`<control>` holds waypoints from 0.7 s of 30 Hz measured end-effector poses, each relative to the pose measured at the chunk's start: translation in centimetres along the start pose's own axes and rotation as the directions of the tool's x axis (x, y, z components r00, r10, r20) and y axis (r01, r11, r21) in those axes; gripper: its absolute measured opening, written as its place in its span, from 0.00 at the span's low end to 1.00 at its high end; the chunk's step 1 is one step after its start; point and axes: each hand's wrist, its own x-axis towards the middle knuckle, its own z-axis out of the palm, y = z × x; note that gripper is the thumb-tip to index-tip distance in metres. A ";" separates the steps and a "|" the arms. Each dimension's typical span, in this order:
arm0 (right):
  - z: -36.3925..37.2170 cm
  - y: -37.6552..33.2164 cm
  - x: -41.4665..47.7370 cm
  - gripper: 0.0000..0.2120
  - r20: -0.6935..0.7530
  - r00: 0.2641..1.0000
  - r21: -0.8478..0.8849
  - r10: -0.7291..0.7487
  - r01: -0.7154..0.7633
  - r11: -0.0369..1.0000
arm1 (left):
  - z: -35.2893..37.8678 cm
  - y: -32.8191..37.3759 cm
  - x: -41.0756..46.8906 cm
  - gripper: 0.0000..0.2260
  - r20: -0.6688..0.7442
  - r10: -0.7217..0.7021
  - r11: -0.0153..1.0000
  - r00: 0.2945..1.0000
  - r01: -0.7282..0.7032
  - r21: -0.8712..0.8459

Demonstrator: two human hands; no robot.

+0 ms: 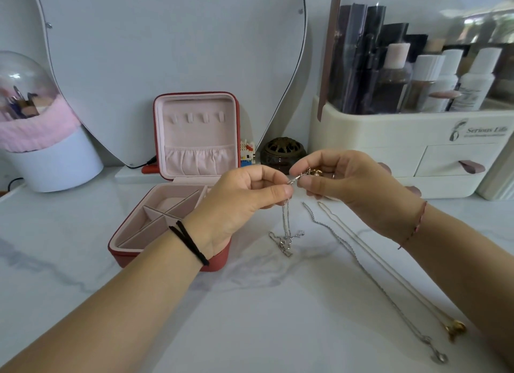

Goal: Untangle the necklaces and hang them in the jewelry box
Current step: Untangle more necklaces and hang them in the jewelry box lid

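A red jewelry box (172, 250) with pink lining stands open at centre left; several small hooks (196, 117) line its upright lid. Above the marble table, my left hand (242, 200) and my right hand (356, 186) pinch a tangle of silver chain with a gold-coloured pendant (314, 172) between them. From my left fingers a silver necklace (286, 233) hangs down, its knotted end lying on the table. Two more necklaces lie stretched out to the right: a silver one (361, 267) and a pale one (389, 267) ending in a gold pendant (456, 329).
A heart-shaped mirror (167, 52) leans at the back. A cream cosmetics organiser (403, 138) with bottles stands at the right, a white brush holder with a dome (50, 155) at the left. A small brick figure (247, 152) and a dark lidded pot (283, 155) sit behind the box.
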 end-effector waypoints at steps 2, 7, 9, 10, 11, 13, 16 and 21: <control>0.1 0.1 0.0 0.06 0.003 1.000 0.021 -0.005 0.005 1.000 | 0.0 -0.1 0.1 0.05 0.024 -0.005 1.000 1.000 0.006 -0.012; -0.1 0.2 0.0 0.06 0.014 1.000 0.066 0.004 -0.005 0.998 | -0.1 -0.1 0.0 0.08 0.041 0.018 0.998 0.999 -0.015 -0.057; -0.2 0.1 0.0 0.07 0.022 1.000 0.085 0.019 -0.021 0.996 | -0.2 -0.1 0.1 0.08 0.028 0.028 0.996 0.999 -0.025 -0.087; -0.3 0.1 0.0 0.08 0.029 0.999 0.098 0.029 -0.031 0.995 | -0.2 -0.1 0.1 0.07 0.022 0.030 0.994 0.999 -0.028 -0.105; -0.3 0.1 0.0 0.09 0.035 0.999 0.105 0.037 -0.041 0.994 | -0.3 -0.1 0.2 0.07 0.017 0.034 0.993 0.999 -0.031 -0.118; -0.2 0.2 0.0 0.09 0.041 0.998 0.087 0.046 -0.050 0.995 | -0.3 -0.1 0.2 0.07 0.012 0.042 0.991 0.999 -0.040 -0.127; -0.1 0.2 0.1 0.07 0.019 0.999 0.064 0.048 -0.049 0.997 | -0.1 -0.2 0.2 0.05 0.019 0.036 0.987 0.999 -0.032 -0.160; -0.2 0.2 0.0 0.07 -0.012 0.999 0.086 0.045 -0.044 0.995 | 0.1 -0.3 0.2 0.03 0.023 0.015 0.992 1.000 -0.012 -0.124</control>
